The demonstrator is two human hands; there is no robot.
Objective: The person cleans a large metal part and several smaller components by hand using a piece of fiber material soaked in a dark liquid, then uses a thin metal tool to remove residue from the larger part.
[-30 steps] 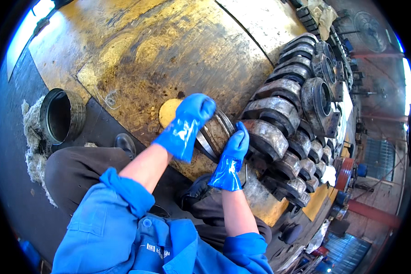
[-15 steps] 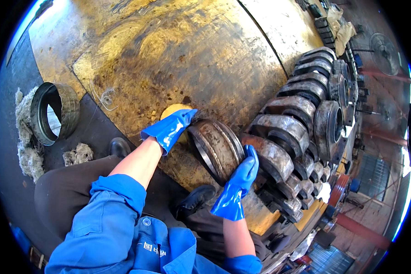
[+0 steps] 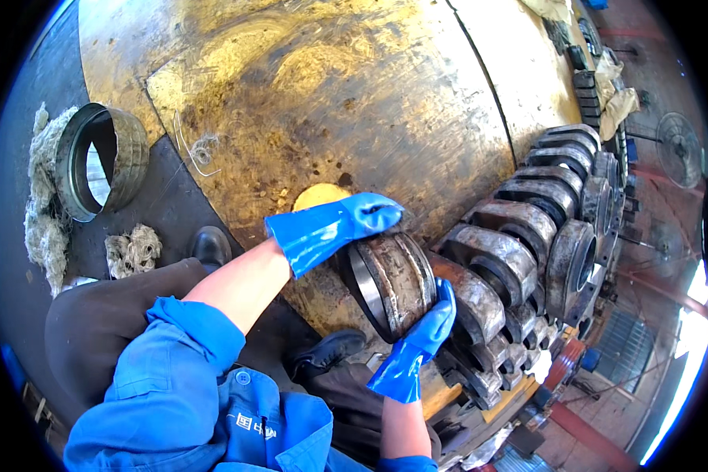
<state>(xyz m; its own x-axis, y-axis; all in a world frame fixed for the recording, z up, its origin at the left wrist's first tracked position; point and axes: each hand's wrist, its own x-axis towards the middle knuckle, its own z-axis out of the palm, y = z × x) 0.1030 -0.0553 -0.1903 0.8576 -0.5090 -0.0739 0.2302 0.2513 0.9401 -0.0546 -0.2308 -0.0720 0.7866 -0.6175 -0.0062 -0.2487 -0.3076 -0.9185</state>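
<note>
A thick, worn metal ring (image 3: 401,283) with ridged bands round its outside stands on its edge on the floor sheet before me. My left hand (image 3: 362,216), in a blue rubber glove, is closed and lies over the ring's far upper edge; what its curled fingers hold, if anything, is hidden. My right hand (image 3: 425,330), gloved alike, grips the ring's near right side, fingers along the outer face. Tight beside the ring on the right begins a row of similar rusty metal rings (image 3: 495,252).
A larger sheet-metal ring (image 3: 130,157) stands at the left against pale fibrous wadding (image 3: 43,212). A fibre clump (image 3: 134,252) and a loose wire tangle (image 3: 204,149) lie nearby. Behind the ring is a yellow disc (image 3: 321,196) on the stained floor sheet (image 3: 307,102). My black shoe (image 3: 326,352) is close by.
My left hand has moved right, from the ring's far left side to over its upper edge. My right hand stays on the ring. The view has shifted slightly.
</note>
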